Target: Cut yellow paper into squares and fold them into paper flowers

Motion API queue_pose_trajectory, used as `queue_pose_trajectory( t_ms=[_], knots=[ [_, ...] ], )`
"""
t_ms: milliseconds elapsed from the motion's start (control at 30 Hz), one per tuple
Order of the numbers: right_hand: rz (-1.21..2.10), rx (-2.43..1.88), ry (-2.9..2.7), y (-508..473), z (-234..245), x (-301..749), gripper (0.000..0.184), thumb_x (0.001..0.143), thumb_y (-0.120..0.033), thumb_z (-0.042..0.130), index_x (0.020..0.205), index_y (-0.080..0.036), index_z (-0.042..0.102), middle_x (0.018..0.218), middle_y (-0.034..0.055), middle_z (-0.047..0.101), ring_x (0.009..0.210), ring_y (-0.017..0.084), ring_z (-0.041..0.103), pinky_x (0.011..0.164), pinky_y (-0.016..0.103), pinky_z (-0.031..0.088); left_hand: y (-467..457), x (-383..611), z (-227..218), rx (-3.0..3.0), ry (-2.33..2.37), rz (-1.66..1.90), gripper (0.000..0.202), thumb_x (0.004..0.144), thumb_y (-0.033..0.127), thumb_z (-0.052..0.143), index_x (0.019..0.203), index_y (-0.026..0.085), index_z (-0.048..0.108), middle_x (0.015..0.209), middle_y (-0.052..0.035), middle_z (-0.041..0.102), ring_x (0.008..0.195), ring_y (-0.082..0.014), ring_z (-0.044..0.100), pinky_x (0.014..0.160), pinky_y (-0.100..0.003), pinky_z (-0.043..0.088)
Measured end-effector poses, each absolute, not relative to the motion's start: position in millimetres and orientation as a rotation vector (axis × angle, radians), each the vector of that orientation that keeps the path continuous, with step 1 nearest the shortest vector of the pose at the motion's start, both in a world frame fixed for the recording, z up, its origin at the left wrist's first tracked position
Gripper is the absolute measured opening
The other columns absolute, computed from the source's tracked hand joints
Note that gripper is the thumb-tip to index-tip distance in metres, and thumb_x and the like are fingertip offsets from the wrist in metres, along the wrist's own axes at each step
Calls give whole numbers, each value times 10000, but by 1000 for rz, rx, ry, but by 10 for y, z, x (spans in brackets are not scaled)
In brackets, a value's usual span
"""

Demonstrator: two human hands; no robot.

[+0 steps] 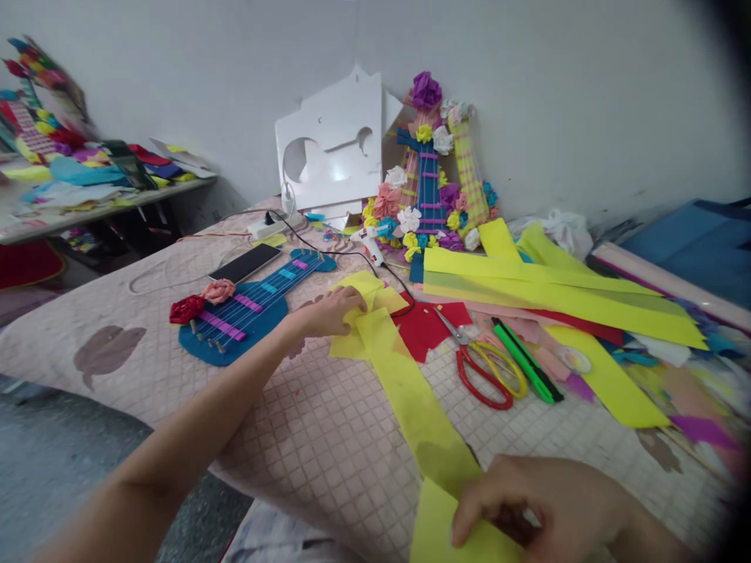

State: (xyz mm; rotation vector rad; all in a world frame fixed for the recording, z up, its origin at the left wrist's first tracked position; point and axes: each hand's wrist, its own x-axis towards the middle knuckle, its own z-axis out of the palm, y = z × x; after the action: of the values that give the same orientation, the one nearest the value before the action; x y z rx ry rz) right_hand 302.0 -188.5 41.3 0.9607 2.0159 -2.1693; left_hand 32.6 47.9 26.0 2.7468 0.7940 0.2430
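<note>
One long yellow strip [411,383] lay slantwise on the quilted worktop [310,438], running from eleven o'clock to five between the person's two hands; its middle served as the dial's centre. At ten o'clock, the left hand [335,311] rested with bent fingers on yellow paper at the strip's far end, though I could not tell whether they gripped it. At four o'clock, the right hand [545,500] touched the near end, thumb and fingers curled close; whether they pinched it, I could not tell. Red paper [431,332] lay just past twelve, the scissors [465,340] and a green cutter [526,360] towards three, and a pile of yellow strips [557,289] at two. A blue toy guitar [271,314] lay between nine and ten, with a black phone [246,264] beside it. Flower-decked guitars [428,188] leaned at twelve, white boards [340,129] at eleven.
</note>
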Motion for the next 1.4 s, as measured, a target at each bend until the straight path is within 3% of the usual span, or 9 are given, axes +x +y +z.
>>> queue_pose_trajectory(
  t_ms=[167, 500, 667, 733, 867, 1067, 1167, 1267, 1400],
  knots=[
    [-2282, 971, 1982, -1763, 375, 3084, 640, 606, -425, 782, 1175, -183, 618, 749, 10, 585, 520, 62, 455, 449, 155, 347, 506, 322, 227, 2825, 944, 367, 174, 706, 108, 507, 821, 175, 620, 904, -53, 619, 859, -181, 578, 800, -286, 428],
    [-2150, 1028, 2096, -1702, 308, 3077, 604, 645, -470, 735, 1166, -188, 621, 778, 13, 574, 553, 71, 443, 479, 171, 352, 692, 50, 373, 2620, 1351, 580, 214, 693, 122, 482, 842, 153, 632, 876, -66, 665, 770, -182, 609, 709, -273, 460],
    [-2096, 1188, 2200, -1681, 292, 3143, 525, 715, -453, 677, 1179, -215, 611, 868, 26, 563, 661, 104, 463, 559, 200, 378, 437, 182, 328, 2516, 1344, 634, 334, 702, 96, 465, 999, 166, 600, 1014, -74, 647, 903, -179, 602, 792, -282, 452],
    [-2065, 1230, 2214, -1701, 304, 3174, 518, 724, -460, 668, 1182, -226, 608, 882, 27, 552, 677, 110, 464, 568, 207, 376, 301, 310, 284, 2443, 1271, 558, 248, 743, 175, 519, 978, 165, 599, 929, -60, 661, 791, -165, 614, 705, -261, 455],
    [-2058, 1255, 2216, -1739, 343, 3206, 520, 732, -497, 652, 1174, -225, 608, 898, 32, 550, 710, 126, 488, 592, 227, 395, 159, 510, 220, 2411, 1262, 493, 274, 615, 245, 708, 865, 178, 619, 783, -22, 653, 744, -184, 601, 646, -250, 431],
    [-2047, 1485, 2353, -1756, 334, 3198, 381, 799, -450, 613, 1081, -195, 628, 906, 41, 566, 760, 139, 514, 648, 250, 412, 220, 550, 306, 2291, 1236, 561, 56, 664, 179, 642, 704, 166, 605, 752, -28, 640, 724, -168, 596, 664, -258, 432],
    [-2040, 1741, 2422, -1742, 328, 3159, 313, 825, -427, 593, 1024, -189, 624, 853, 26, 547, 698, 119, 489, 607, 238, 399, 263, 590, 335, 2177, 1186, 624, 76, 704, 209, 632, 727, 155, 583, 773, -49, 649, 737, -170, 612, 657, -264, 456],
    [-1949, 1904, 2570, -1670, 385, 3092, 250, 840, -383, 589, 1021, -214, 621, 813, 12, 533, 654, 107, 462, 576, 228, 389, 311, 679, 302, 2020, 1117, 631, 102, 748, 199, 602, 808, 148, 537, 699, -40, 650, 604, -139, 618, 550, -236, 471],
    [-2030, 1992, 2741, -1433, 502, 2962, 227, 815, -364, 621, 1001, -233, 621, 883, 36, 566, 737, 140, 537, 641, 261, 451, 360, 799, 222, 1865, 1012, 640, 178, 756, 126, 583, 892, 157, 472, 647, 6, 628, 501, -103, 600, 485, -206, 483]
  ],
)
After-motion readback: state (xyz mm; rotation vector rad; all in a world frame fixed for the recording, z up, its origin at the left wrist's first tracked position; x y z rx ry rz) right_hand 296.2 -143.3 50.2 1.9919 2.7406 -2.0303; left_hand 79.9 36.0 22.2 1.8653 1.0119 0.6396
